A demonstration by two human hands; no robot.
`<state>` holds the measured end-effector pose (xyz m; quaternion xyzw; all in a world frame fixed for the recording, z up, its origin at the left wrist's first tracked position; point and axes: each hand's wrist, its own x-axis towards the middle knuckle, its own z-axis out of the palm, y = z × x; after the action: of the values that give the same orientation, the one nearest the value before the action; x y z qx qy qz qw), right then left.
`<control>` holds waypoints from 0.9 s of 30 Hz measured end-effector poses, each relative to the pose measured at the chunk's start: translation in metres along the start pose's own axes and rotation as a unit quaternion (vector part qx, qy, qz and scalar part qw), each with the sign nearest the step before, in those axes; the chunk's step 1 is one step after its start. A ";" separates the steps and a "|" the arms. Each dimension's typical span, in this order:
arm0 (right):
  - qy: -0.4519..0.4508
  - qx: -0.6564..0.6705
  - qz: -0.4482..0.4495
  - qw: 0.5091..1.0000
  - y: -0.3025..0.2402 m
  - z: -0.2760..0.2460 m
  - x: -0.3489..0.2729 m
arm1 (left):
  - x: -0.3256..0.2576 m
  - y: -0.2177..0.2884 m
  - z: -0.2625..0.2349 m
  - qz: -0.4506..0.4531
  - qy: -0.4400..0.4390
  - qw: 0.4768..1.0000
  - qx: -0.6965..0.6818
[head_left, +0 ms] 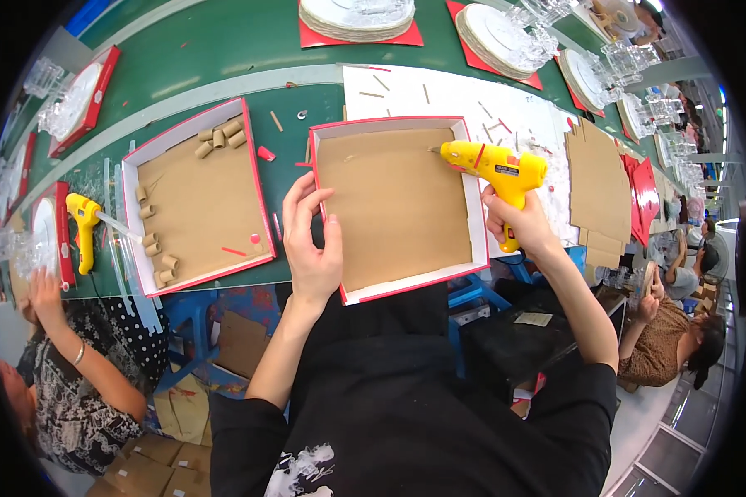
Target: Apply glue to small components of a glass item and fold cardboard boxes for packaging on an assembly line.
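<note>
The green surface (pixel 248 50) fills the upper frame. At mid-frame sits an open cardboard tray (pixel 398 219), probably light, its thin walls apt to flex; a corner or side wall suits holding. A second tray (pixel 207 203) lies left. The yellow glue gun (pixel 505 170) looks rigid, its nozzle possibly hot: take the handle, as the right hand (pixel 518 225) does, wrapped round it. The left hand (pixel 315 248), loosely curled, meets the first tray's left wall; pressure, I cannot tell. Small cardboard rolls (pixel 235 141) sit in the left tray.
</note>
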<state>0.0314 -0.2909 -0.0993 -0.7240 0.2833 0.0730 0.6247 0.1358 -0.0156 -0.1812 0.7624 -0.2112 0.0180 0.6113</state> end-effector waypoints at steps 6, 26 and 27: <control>0.016 0.014 0.015 1.000 0.004 0.000 0.000 | 0.000 0.001 0.000 0.000 -0.004 1.000 0.000; -0.109 0.047 0.064 0.991 -0.023 0.035 -0.039 | 0.009 -0.003 -0.001 -0.032 0.012 0.999 -0.034; -0.117 0.017 0.070 0.991 -0.017 0.033 -0.040 | 0.010 -0.004 -0.003 -0.012 0.013 1.000 -0.001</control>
<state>0.0145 -0.2461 -0.0729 -0.6778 0.2599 0.1958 0.6594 0.1473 -0.0149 -0.1811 0.7639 -0.1936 0.0203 0.6152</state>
